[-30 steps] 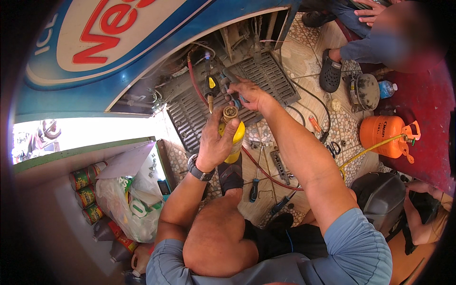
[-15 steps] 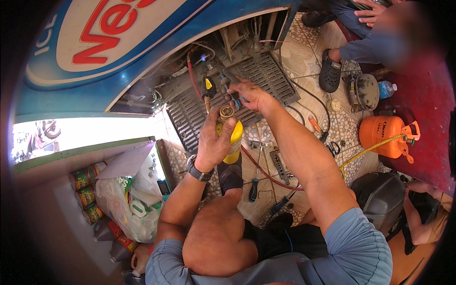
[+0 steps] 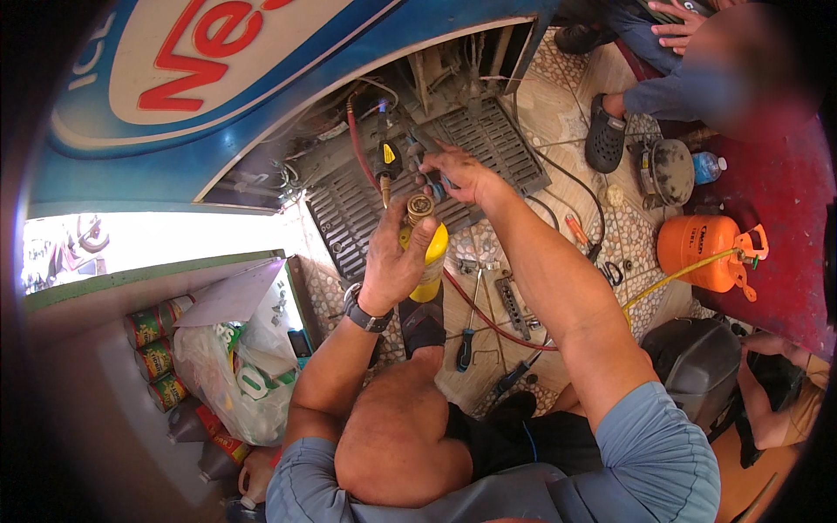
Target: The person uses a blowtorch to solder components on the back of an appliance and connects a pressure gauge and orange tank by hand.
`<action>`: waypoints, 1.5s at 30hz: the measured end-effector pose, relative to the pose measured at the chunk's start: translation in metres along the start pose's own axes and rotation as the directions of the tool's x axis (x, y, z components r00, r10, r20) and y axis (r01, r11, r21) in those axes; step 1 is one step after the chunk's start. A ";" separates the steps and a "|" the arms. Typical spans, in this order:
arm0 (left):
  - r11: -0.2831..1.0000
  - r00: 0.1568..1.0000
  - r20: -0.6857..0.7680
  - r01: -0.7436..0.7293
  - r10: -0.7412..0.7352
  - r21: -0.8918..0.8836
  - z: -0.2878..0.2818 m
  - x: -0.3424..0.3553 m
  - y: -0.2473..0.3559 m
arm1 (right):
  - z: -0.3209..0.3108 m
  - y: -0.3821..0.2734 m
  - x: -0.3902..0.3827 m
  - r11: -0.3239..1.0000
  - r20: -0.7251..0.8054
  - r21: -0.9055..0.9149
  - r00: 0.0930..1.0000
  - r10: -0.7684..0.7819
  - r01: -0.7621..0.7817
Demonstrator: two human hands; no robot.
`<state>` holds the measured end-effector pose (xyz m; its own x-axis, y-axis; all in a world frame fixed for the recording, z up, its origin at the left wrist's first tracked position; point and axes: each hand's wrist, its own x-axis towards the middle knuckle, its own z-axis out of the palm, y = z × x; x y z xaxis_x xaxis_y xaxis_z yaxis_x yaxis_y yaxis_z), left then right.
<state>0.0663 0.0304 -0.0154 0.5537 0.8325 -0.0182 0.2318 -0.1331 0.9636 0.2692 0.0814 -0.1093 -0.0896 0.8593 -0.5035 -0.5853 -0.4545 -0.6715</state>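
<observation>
My left hand point(image 3: 394, 261) is wrapped around the yellow gas cylinder point(image 3: 433, 254) of a blowtorch, just below its brass fitting. The black torch head point(image 3: 389, 159), with a yellow label, points away from me into the open base of the blue cabinet. A small bluish glow shows near its tip. Ahead and to the right, my right hand point(image 3: 458, 174) is closed around a blue-handled tool point(image 3: 447, 185); its fingers partly cover it, so its exact kind is unclear. Close by are metal pipework and a red hose point(image 3: 358, 144). A slotted dark grille panel point(image 3: 488, 144) lies beneath both hands.
On the tiled floor lie a screwdriver point(image 3: 466, 349), a socket holder point(image 3: 513, 305) and hoses. An orange gas cylinder point(image 3: 702, 251) stands right, near a round dusty metal part point(image 3: 670, 170). Another person's shoe point(image 3: 604, 135) is beyond. Bags point(image 3: 235, 375) and cans fill the left side.
The blowtorch appears slightly farther right, along with a small shift of the whole view. Both hands keep their holds.
</observation>
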 end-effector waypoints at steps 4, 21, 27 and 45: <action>1.000 1.000 0.012 -0.017 0.017 0.002 -0.002 0.001 0.001 | 0.001 -0.001 -0.002 1.000 -0.017 0.021 1.000 0.007 -0.007; 0.999 0.999 0.010 -0.033 0.033 0.003 -0.003 0.003 0.000 | 0.000 0.001 -0.001 1.000 -0.008 -0.004 1.000 0.006 -0.006; 0.999 1.000 0.016 -0.025 0.025 -0.031 -0.001 0.004 -0.003 | 0.000 0.001 -0.001 0.998 -0.035 -0.058 0.999 0.006 -0.008; 0.999 0.999 0.013 -0.035 0.035 0.011 -0.005 0.005 -0.001 | 0.003 0.001 -0.002 0.997 -0.037 -0.075 0.999 -0.006 0.003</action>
<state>0.0649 0.0368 -0.0151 0.5720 0.8202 0.0116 0.2215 -0.1681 0.9606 0.2657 0.0802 -0.1076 -0.0566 0.8526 -0.5195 -0.5236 -0.4684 -0.7117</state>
